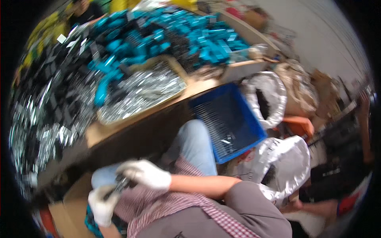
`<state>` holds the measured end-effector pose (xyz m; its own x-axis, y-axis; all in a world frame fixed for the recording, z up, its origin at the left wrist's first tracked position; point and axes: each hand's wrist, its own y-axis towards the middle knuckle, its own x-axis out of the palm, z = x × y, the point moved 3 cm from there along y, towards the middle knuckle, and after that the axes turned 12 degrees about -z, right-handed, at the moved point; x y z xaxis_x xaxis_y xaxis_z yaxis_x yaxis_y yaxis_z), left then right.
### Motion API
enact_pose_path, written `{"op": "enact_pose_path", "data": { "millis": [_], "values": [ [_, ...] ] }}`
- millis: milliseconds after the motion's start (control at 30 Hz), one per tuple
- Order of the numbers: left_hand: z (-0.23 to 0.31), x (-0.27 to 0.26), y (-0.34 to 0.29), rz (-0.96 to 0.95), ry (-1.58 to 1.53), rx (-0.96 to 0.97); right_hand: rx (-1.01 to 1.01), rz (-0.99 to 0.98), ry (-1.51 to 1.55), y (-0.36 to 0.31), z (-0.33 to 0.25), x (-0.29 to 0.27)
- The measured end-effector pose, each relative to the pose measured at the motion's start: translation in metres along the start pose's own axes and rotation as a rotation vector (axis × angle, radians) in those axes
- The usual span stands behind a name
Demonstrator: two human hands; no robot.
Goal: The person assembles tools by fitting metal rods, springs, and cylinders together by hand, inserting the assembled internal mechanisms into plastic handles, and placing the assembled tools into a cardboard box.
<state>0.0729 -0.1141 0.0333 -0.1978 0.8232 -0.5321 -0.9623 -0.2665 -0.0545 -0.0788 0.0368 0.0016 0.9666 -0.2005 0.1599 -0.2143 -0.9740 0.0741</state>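
Note:
My left hand point(104, 206) and my right hand point(146, 174), both in white gloves, are close together over my lap. Between their fingers is a small dark piece with a shiny metallic part point(122, 185); motion blur hides its exact kind. Both hands are closed on it, the left from below and the right from above. Under them lies my red-and-white checked apron point(198, 204). Beyond my knees, a tray point(180, 95) full of shiny metal strips sits at the table's near edge.
Teal plastic pieces point(214, 41) and dark and shiny pieces point(55, 99) are heaped across the table. Right of my knee stands a blue crate point(248, 117) with a few small pieces inside. White sacks point(295, 158) stand farther right. Another person's arm point(313, 208) reaches in at right; someone point(85, 12) is far left.

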Motion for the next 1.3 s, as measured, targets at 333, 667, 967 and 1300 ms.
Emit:
{"op": "enact_pose_path", "data": {
  "millis": [333,667,967,1300],
  "values": [
    [0.032,0.012,0.01,-0.049,-0.056,0.028,0.018,0.012,0.505,-0.017,-0.01,-0.006],
    [0.038,0.018,0.013,-0.07,-0.052,0.021,0.067,0.112,0.434,-0.026,-0.011,-0.007],
    [0.048,0.023,0.008,-0.013,-0.044,0.016,0.073,0.164,0.45,-0.03,-0.015,-0.002],
    [0.039,0.04,0.015,-0.029,-0.126,0.033,0.082,0.184,0.341,-0.03,-0.001,0.005]
  ]
}}
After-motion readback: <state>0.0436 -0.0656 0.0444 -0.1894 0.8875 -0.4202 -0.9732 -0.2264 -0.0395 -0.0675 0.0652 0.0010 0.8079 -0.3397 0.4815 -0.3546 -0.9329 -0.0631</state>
